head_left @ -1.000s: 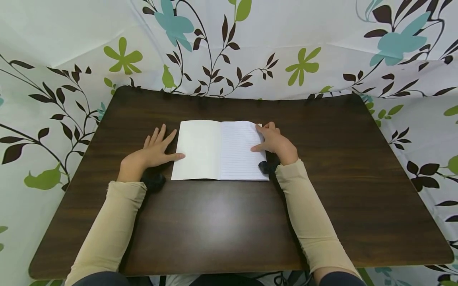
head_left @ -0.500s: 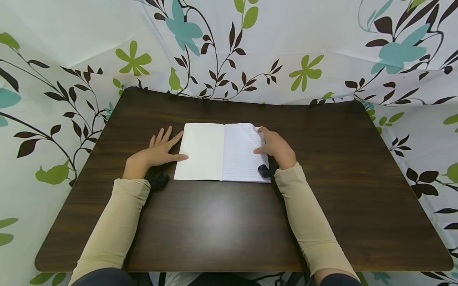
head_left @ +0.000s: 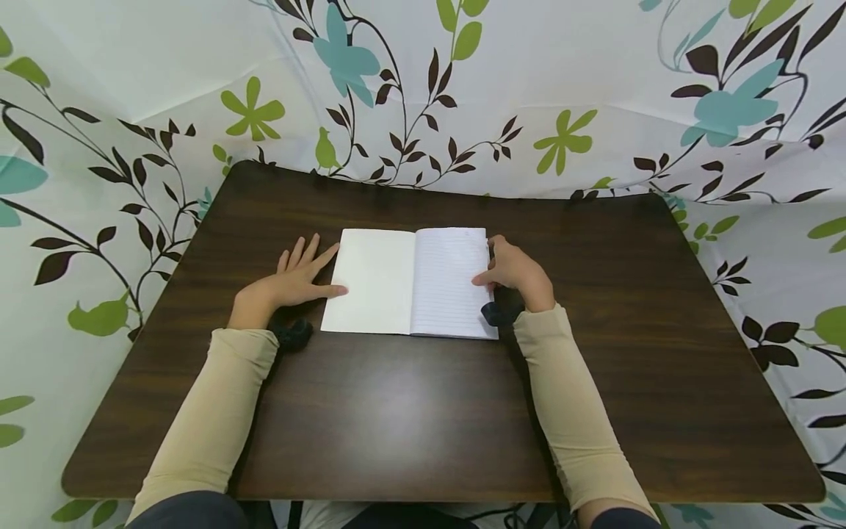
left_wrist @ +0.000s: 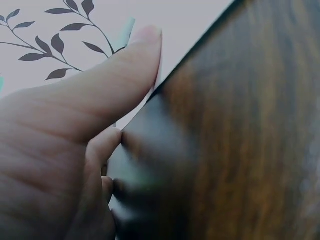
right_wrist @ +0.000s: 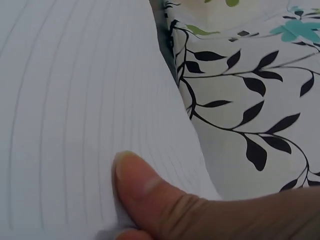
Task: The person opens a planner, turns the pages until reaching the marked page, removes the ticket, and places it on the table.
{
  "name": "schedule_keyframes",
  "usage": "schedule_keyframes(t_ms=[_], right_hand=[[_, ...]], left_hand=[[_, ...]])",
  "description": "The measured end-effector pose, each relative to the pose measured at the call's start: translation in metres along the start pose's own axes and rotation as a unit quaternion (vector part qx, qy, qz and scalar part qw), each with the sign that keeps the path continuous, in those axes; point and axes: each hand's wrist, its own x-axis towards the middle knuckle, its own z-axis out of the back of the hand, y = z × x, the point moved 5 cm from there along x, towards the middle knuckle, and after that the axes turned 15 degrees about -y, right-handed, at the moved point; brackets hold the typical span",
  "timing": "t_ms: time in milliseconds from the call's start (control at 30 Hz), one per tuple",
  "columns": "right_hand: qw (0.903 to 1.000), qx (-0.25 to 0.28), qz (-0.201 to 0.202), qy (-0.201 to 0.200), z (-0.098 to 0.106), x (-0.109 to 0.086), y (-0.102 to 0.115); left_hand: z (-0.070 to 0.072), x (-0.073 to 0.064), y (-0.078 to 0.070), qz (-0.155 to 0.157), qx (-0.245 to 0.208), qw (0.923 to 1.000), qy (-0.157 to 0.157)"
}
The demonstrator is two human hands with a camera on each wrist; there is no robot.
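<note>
I find the left hand (head_left: 283, 285) released, fingers spread, thumb resting on the blank page (head_left: 370, 279) of the notebook (head_left: 413, 312). It lies spread on the table (head_left: 396, 419) between both hands. The right hand (head_left: 521, 273) I find grasping the ruled page (head_left: 446, 283) by its outer edge, thumb on top.

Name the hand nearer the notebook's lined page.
Right: the right hand touches the lined page at its outer edge; the left hand is farther off, at the facing page's outer edge.
</note>
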Motion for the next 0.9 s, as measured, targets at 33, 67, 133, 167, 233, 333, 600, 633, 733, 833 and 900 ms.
schedule_keyframes(t_ms=[33,67,133,167,233,333,600,633,733,833,900], right_hand=[[1.0,0.005,0.002,0.005,0.001,0.0,0.0],[0.9999,0.009,0.006,0.011,0.001,0.0,-0.001],[0.9997,0.012,0.009,0.019,0.001,-0.001,-0.001],[0.9997,0.012,0.011,0.02,0.001,-0.001,-0.002],[0.9994,0.011,0.025,0.021,0.003,-0.003,-0.001],[0.9983,0.01,0.056,0.01,0.006,-0.003,0.001],[0.9892,0.088,0.117,-0.007,0.013,-0.005,0.009],[0.9875,0.107,0.116,-0.006,0.014,-0.006,0.011],[0.9822,0.147,0.116,-0.012,0.014,-0.008,0.017],[0.974,0.195,0.112,-0.031,0.014,-0.009,0.024],[0.967,0.225,0.107,-0.054,0.014,-0.009,0.03]], left_hand=[[0.0,0.0,0.001,0.002,0.006,1.0,0.001],[0.0,0.0,0.002,0.004,0.011,0.9999,0.002],[-0.001,0.001,0.005,0.01,0.021,0.9997,0.004],[-0.001,0.001,0.005,0.009,0.017,0.9998,0.006],[-0.001,0.001,0.006,0.006,0.015,0.9999,0.005],[-0.001,0.002,0.005,0.003,0.009,0.9999,0.003],[-0.002,0.003,0.01,0.006,0.021,0.9998,0.002],[-0.002,0.003,0.009,0.006,0.02,0.9998,0.001],[-0.001,0.002,0.008,0.002,0.014,0.9999,0.002],[0.0,0.002,0.007,-0.001,0.011,0.9999,0.001],[0.0,0.003,0.007,-0.002,0.01,0.9999,0.001]])
